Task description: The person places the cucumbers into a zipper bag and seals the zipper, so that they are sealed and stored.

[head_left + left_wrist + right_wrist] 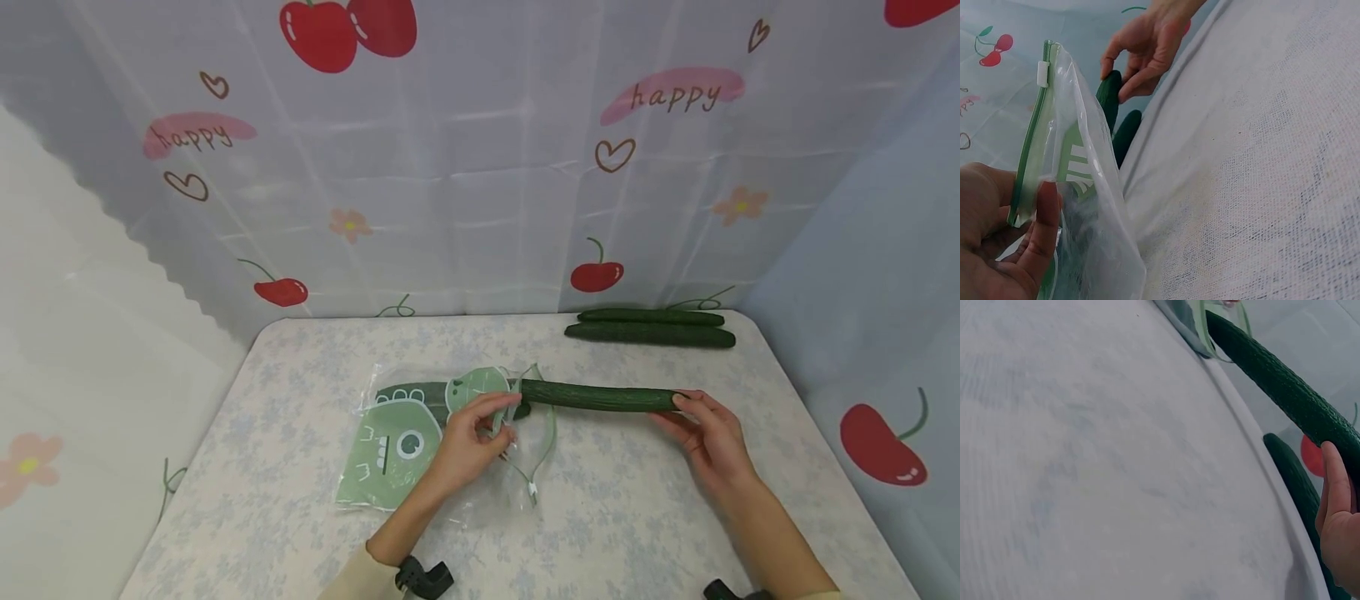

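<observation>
A long dark green cucumber (600, 396) is held near its right end by my right hand (712, 437), thumb on the near side. Its left end enters the mouth of a clear zip bag (393, 454) printed with a green cartoon dinosaur. My left hand (472, 442) pinches the bag's edge beside the opening. In the left wrist view the green zip strip (1032, 137) with its white slider (1042, 74) stands next to the fingers. Another cucumber (420, 396) shows through the plastic inside the bag. In the right wrist view the held cucumber (1285, 384) slants into the bag's mouth.
Two more cucumbers (651, 334) lie side by side at the table's back right. The table (255, 467) has a pale cloth with a blue floral pattern. Behind it hangs a curtain (487, 183) printed with cherries and hearts.
</observation>
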`<state>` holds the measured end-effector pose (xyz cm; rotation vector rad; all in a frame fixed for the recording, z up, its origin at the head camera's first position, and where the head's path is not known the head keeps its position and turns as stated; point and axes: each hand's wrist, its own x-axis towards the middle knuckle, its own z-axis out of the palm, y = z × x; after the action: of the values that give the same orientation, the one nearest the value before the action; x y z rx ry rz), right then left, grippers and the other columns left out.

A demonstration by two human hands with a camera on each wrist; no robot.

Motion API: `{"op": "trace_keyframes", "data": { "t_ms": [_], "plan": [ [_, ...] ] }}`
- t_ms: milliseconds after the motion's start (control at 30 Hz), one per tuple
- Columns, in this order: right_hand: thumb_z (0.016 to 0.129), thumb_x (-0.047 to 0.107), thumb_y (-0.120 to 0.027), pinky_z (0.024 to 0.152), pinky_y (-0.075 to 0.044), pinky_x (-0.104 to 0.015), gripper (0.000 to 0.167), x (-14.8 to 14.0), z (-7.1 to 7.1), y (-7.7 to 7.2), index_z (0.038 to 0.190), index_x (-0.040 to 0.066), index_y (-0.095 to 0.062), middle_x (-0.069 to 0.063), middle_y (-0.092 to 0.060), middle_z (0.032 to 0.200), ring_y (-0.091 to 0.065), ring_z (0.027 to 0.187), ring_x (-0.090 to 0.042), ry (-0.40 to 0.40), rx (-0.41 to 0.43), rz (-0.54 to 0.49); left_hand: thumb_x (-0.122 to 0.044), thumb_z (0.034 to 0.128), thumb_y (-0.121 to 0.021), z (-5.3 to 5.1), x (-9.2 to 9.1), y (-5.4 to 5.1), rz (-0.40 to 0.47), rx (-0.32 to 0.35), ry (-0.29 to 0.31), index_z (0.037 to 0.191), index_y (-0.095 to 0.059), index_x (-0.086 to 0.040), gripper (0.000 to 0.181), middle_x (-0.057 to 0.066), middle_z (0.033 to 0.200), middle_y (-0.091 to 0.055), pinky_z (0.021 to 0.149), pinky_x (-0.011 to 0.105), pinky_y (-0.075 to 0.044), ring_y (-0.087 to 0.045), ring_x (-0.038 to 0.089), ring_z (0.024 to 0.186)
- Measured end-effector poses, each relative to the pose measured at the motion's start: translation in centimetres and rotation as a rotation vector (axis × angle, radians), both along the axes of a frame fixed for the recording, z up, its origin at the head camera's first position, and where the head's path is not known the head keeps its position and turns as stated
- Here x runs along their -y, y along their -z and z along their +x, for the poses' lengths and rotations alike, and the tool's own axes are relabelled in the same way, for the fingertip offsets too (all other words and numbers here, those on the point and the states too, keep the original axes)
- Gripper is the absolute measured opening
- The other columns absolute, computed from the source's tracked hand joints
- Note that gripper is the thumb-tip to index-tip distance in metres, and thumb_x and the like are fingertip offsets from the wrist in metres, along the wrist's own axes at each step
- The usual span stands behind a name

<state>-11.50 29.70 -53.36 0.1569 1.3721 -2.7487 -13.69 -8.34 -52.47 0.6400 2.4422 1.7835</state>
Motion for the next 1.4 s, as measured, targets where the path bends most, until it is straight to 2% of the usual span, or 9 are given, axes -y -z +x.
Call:
{"op": "trace_keyframes", "data": {
  "t_ms": [200,433,667,833,1033,1167,1300,1400],
  "plan": [
    [0.111,0.002,-0.053,0.099,-0.064,-0.033,0.019,1.9,-0.6,0.4,0.105,0.009,-0.069,-0.002,-0.064,0.121,-0.079,0.107,-0.017,-0.017,0.038,-0.015,-0.002,0.0980,-0.071,0.0,0.0,0.1,-0.004,-0.004,0.000,0.143,-0.070,-0.009,0.046,0.009,0.152,-0.064,0.071,0.017,-0.059,-0.067,0.009,0.097],
    [0.110,0.005,-0.057,0.102,-0.063,-0.032,0.012,3.9,-1.5,0.4,0.106,0.010,-0.067,-0.002,-0.065,0.121,-0.078,0.109,-0.016,-0.023,0.061,0.007,-0.001,0.0971,-0.072,0.0,0.1,0.0,0.009,-0.002,0.001,0.143,-0.070,-0.009,0.047,0.008,0.150,-0.065,0.068,0.018,-0.059,-0.065,0.006,0.093],
    [0.110,0.006,-0.057,0.102,-0.063,-0.035,0.010,4.5,-1.6,0.8,0.109,0.010,-0.067,-0.001,-0.067,0.119,-0.078,0.107,-0.015,-0.044,0.006,0.060,0.000,0.0975,-0.071,-0.1,0.0,-0.1,0.031,-0.010,-0.004,0.144,-0.069,-0.010,0.048,0.008,0.150,-0.064,0.063,0.017,-0.057,-0.061,0.006,0.084],
    [0.111,0.004,-0.053,0.100,-0.064,-0.036,0.015,4.5,-1.5,1.3,0.110,0.011,-0.067,0.000,-0.069,0.118,-0.079,0.106,-0.013,-0.085,-0.039,0.068,0.002,0.0971,-0.071,-0.1,0.0,-0.4,0.065,0.002,-0.001,0.144,-0.069,-0.010,0.048,0.010,0.150,-0.064,0.062,0.022,-0.063,-0.066,0.006,0.084],
    [0.112,0.004,-0.052,0.099,-0.064,-0.034,0.018,5.3,-1.5,1.6,0.110,0.012,-0.068,0.001,-0.071,0.116,-0.079,0.107,-0.014,-0.118,-0.032,0.083,-0.001,0.0984,-0.072,0.1,0.2,-0.7,0.057,0.025,-0.011,0.145,-0.068,-0.008,0.047,0.009,0.151,-0.063,0.064,0.026,-0.065,-0.070,0.010,0.086],
    [0.111,0.005,-0.054,0.100,-0.064,-0.033,0.017,6.1,-1.7,1.8,0.111,0.012,-0.070,-0.001,-0.072,0.115,-0.079,0.108,-0.014,-0.146,-0.027,0.102,-0.004,0.0998,-0.072,0.2,0.2,-0.8,0.042,0.038,-0.018,0.145,-0.069,-0.013,0.046,0.007,0.151,-0.063,0.064,0.027,-0.065,-0.071,0.011,0.085],
    [0.110,0.004,-0.055,0.100,-0.064,-0.034,0.016,7.0,-1.8,2.0,0.114,0.010,-0.070,-0.002,-0.071,0.117,-0.078,0.110,-0.015,-0.177,-0.030,0.119,-0.006,0.1009,-0.072,0.4,0.2,-1.1,0.057,0.040,-0.016,0.144,-0.069,-0.021,0.046,0.006,0.151,-0.062,0.064,0.030,-0.066,-0.071,0.011,0.084],
    [0.110,0.004,-0.056,0.099,-0.064,-0.033,0.015,7.8,-1.9,2.1,0.115,0.009,-0.069,-0.002,-0.070,0.117,-0.078,0.110,-0.015,-0.193,-0.028,0.134,-0.007,0.1013,-0.072,0.4,0.1,-1.2,0.071,0.031,-0.011,0.145,-0.069,-0.023,0.046,0.007,0.152,-0.062,0.064,0.030,-0.066,-0.071,0.010,0.082]
  ]
}}
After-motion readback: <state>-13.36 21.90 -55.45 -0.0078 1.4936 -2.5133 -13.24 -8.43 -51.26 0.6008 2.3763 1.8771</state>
